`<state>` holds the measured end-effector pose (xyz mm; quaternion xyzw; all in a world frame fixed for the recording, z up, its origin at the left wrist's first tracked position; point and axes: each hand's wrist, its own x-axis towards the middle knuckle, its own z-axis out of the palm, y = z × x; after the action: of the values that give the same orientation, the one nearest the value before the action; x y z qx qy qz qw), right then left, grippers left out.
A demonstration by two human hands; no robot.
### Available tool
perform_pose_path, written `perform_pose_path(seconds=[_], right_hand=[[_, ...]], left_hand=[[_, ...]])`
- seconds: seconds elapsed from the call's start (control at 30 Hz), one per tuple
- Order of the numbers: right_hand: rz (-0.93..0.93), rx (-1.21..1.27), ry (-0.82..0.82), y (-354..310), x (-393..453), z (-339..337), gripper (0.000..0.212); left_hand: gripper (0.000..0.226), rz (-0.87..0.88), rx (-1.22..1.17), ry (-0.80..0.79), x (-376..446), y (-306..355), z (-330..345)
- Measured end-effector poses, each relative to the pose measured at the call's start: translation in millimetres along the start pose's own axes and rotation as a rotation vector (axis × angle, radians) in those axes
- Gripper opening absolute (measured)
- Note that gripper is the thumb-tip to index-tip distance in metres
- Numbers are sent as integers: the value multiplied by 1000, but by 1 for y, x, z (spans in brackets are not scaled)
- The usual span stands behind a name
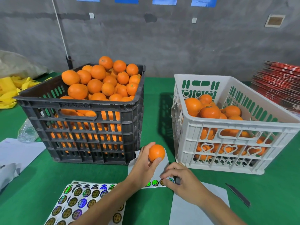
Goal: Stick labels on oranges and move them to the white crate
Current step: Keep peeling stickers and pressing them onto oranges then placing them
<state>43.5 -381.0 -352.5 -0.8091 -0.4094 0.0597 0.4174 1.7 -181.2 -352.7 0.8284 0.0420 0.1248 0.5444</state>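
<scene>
My left hand [143, 166] grips one orange [156, 152] just above the table, between the two crates. Below it lies a nearly used-up label sheet [154, 182] with a few round shiny labels left along its near edge. My right hand [180, 180] has its fingertips curled onto that row and pinches at one label. The black crate [84, 114] at left is heaped with oranges. The white crate [227, 127] at right holds several oranges and is about half full.
Full sheets of round labels [81, 202] lie at the near left on the green table [32, 189]. Blank backing paper [199, 207] sits under my right arm, with a dark blade-like tool [238, 194] to its right. Yellow bags [13, 88] far left, stacked red cartons [279, 85] far right.
</scene>
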Motion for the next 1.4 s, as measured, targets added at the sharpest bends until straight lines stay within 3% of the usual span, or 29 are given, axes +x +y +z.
perform_pose_path(seconds=[0.13, 0.37, 0.7, 0.9, 1.07, 1.23, 1.4], right_hand=[[-57, -115, 27, -3, -1, 1, 37], [-239, -389, 41, -12, -1, -1, 32], [-62, -61, 46, -5, -2, 4, 22], [-99, -156, 74, -8, -3, 5, 16], [-143, -279, 60, -15, -2, 2, 34], [-206, -403, 38, -20, -3, 0, 36], [-169, -299, 80, -18, -4, 2, 29]], left_hand=[[59, 2, 15, -4, 0, -1, 0], [60, 4, 5, -5, 0, -2, 1], [60, 21, 35, -7, 0, -7, 0], [58, 19, 25, 8, 1, -8, 1], [59, 34, 37, 12, 1, -8, 1], [61, 25, 35, 18, 1, -8, 1], [59, 19, 21, 23, 0, -6, 0]])
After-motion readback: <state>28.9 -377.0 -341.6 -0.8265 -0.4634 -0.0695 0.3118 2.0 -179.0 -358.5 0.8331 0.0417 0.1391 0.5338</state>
